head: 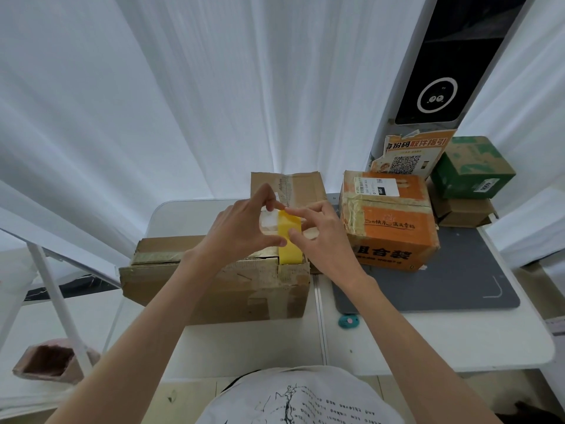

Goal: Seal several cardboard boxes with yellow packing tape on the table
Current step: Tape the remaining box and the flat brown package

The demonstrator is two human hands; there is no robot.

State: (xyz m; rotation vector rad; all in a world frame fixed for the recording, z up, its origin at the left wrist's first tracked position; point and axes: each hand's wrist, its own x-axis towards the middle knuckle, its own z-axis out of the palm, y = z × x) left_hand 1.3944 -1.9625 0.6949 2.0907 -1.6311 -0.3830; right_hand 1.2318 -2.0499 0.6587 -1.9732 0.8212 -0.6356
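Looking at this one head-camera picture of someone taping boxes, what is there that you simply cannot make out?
All in the head view:
- Tape roll: hidden; only a yellow tape strip shows, pinched between the left hand and right hand.
- Inside of the brown box: covered by both hands.
- Shipping label on the orange box: print too small to read.
- Pink container at lower left: contents lost in shadow.

Both hands raised together, left (244, 223) and right (321, 237) fingers pinching

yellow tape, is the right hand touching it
Touching. The head view shows the right hand with its thumb and fingertips pressed on the yellow tape held above the open cardboard box.
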